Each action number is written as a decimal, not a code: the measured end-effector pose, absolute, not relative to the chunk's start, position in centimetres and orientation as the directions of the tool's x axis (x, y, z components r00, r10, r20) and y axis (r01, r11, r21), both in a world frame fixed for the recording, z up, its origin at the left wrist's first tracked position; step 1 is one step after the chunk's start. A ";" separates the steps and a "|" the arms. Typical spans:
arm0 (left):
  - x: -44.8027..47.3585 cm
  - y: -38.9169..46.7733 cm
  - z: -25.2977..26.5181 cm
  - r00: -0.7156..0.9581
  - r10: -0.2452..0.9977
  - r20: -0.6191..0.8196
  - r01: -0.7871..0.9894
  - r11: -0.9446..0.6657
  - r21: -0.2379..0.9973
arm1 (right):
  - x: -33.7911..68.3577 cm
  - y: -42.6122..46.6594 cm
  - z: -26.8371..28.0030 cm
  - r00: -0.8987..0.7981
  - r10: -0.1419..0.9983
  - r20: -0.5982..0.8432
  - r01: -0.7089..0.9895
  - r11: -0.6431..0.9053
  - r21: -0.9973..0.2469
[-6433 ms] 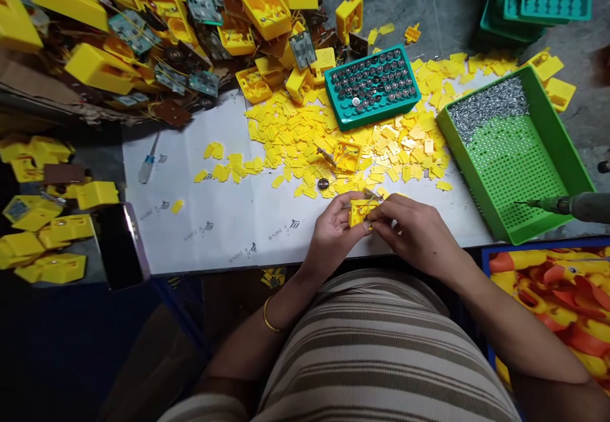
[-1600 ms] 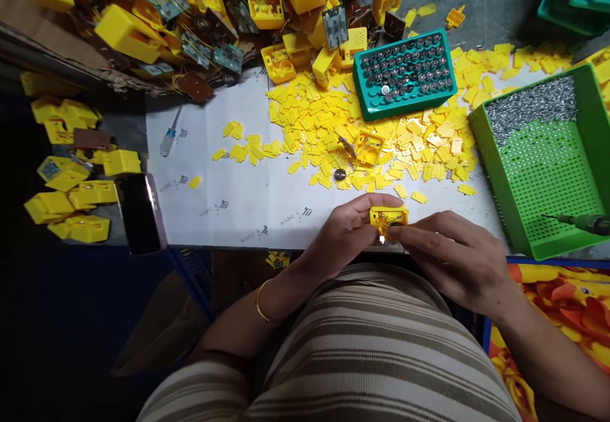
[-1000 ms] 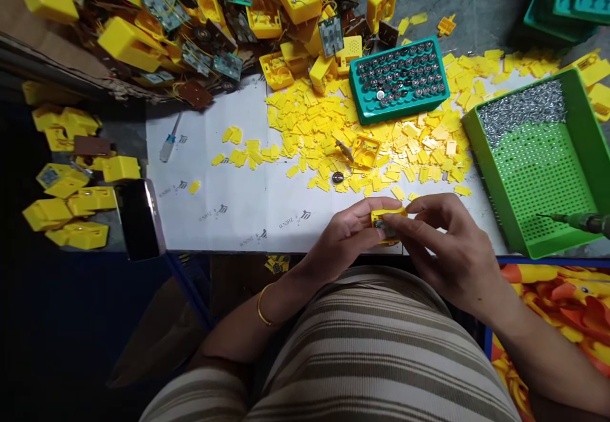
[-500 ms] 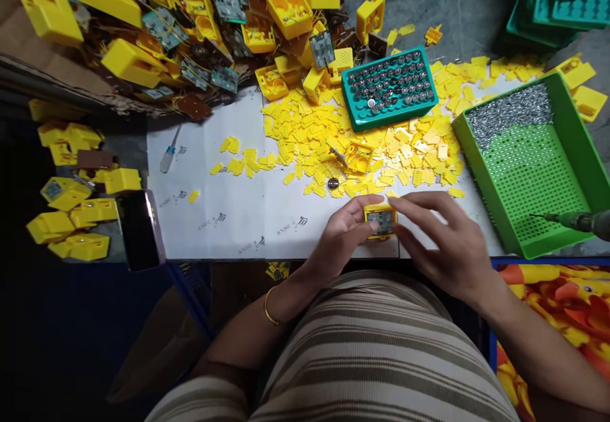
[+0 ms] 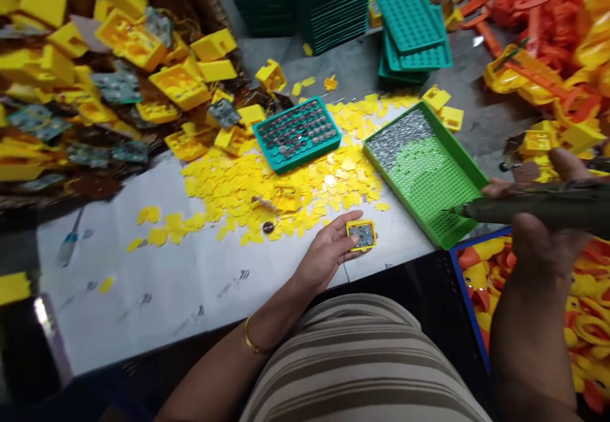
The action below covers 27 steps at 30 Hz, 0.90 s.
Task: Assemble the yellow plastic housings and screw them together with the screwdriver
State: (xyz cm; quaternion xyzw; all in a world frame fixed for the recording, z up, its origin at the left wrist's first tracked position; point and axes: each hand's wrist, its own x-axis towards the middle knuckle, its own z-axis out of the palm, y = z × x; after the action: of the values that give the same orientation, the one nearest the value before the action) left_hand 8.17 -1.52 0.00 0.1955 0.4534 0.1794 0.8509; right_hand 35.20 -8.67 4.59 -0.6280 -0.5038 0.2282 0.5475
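My left hand (image 5: 328, 247) grips a small yellow plastic case (image 5: 374, 239) above the front of the white work surface. A grey-green circuit board (image 5: 364, 235) sits inside the case, with my thumb pressed on its near side. Over at the right, my right hand (image 5: 536, 238) is wrapped around a dark electric screwdriver (image 5: 534, 209). Its thin bit points left, over the bright green tray (image 5: 431, 226). Silvery screws (image 5: 405, 133) lie heaped at the far end of that tray.
A teal tray (image 5: 305, 155) of round metal parts stands among loose yellow pieces (image 5: 223, 183). Wired yellow cases (image 5: 181, 85) pile up at the back left. Teal trays (image 5: 412, 18) are stacked behind. A screwdriver (image 5: 69, 244) and a phone (image 5: 28, 346) lie left.
My right hand has left the yellow case and now holds the electric screwdriver at the right. My left hand still holds the case. The camera view has turned toward the right.
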 end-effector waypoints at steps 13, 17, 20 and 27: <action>12.7 -1.4 0.2 0.567 0.357 -0.743 0.049 0.885 0.462 | 37.3 -2.0 3.5 0.394 0.758 0.520 0.457 0.329 -0.826; 13.0 -1.4 -0.1 0.560 0.339 -0.756 0.072 0.889 0.453 | 37.0 -0.5 2.5 0.545 0.658 0.520 0.538 0.201 -0.819; 13.0 -1.3 -0.2 0.560 0.329 -0.760 0.082 0.891 0.446 | 36.8 0.3 2.0 0.558 0.624 0.547 0.565 0.197 -0.801; 13.0 -1.2 -0.3 0.575 0.318 -0.754 0.090 0.891 0.444 | 36.6 1.2 1.1 0.538 0.644 0.544 0.600 0.161 -0.784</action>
State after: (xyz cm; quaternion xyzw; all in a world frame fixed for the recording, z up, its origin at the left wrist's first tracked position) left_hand 12.95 -1.16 -0.28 0.2234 0.4561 0.0663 0.8589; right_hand 36.63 1.19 1.09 -0.6473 -0.4804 0.0189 0.5915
